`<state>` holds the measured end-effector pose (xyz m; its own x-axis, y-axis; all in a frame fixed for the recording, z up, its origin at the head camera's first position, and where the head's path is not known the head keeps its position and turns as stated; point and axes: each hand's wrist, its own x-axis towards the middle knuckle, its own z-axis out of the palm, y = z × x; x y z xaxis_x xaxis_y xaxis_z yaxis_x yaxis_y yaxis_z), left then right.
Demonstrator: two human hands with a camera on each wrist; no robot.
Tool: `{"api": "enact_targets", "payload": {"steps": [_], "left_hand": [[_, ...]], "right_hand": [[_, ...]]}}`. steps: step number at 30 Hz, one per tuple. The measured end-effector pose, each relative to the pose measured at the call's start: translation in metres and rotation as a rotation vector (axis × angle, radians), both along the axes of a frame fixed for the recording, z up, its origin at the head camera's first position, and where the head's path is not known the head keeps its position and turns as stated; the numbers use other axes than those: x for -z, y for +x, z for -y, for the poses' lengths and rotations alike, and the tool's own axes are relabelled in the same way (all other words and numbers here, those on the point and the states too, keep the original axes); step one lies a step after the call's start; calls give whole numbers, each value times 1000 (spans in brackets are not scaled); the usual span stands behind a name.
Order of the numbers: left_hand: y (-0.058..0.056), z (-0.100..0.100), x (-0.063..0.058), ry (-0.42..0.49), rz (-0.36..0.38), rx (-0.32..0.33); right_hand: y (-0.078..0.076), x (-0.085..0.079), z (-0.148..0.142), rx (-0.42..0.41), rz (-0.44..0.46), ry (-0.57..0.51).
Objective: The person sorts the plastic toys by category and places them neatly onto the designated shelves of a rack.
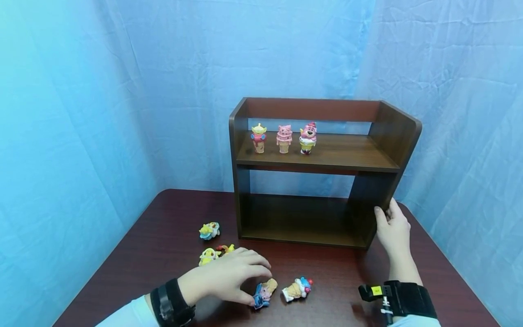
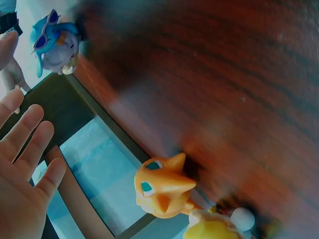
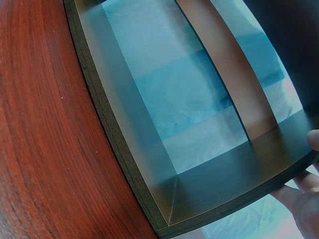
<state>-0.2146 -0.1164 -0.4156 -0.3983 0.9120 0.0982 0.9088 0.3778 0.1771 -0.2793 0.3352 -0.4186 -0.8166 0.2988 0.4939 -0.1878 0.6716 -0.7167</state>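
Observation:
My left hand (image 1: pixel 234 274) reaches low over the table, fingers spread and slightly bent, thumb tip right beside a blue-and-lilac figurine with a cone base (image 1: pixel 264 293) lying on its side. In the left wrist view a figurine with a blue cap and sunglasses (image 2: pixel 56 42) is close to the thumb. My right hand (image 1: pixel 393 229) grips the right side panel of a dark brown two-tier shelf (image 1: pixel 310 163). Seen from the right wrist, its thumb is on the panel's inner side and the fingers are outside. To the right of the left hand lies a blue-and-white ice-cream-cone figurine (image 1: pixel 297 289).
On the upper tier stand a green-headed figurine (image 1: pixel 259 137), a pink one (image 1: pixel 284 138) and a pink bear (image 1: pixel 308 138). Left of the shelf lie a yellow-and-blue figurine (image 1: pixel 210 230) and a yellow one (image 1: pixel 209 256), with an orange figurine (image 2: pixel 167 184) partly behind the left hand.

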Motion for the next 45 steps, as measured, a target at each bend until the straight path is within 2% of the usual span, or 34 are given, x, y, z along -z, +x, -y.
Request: {"api": "enact_targets", "payload": {"steps": [18, 21, 27, 45], "left_hand": [[5, -6, 12, -52, -64, 85], [5, -7, 14, -68, -78, 87], [5, -9, 15, -79, -60, 84], [5, -14, 19, -103, -116, 89]], "right_hand": [[-1, 1, 1, 0, 0, -2], [-1, 0, 1, 4, 4, -4], [0, 0, 1, 5, 15, -9], [-1, -1, 2, 26, 9, -12]]}}
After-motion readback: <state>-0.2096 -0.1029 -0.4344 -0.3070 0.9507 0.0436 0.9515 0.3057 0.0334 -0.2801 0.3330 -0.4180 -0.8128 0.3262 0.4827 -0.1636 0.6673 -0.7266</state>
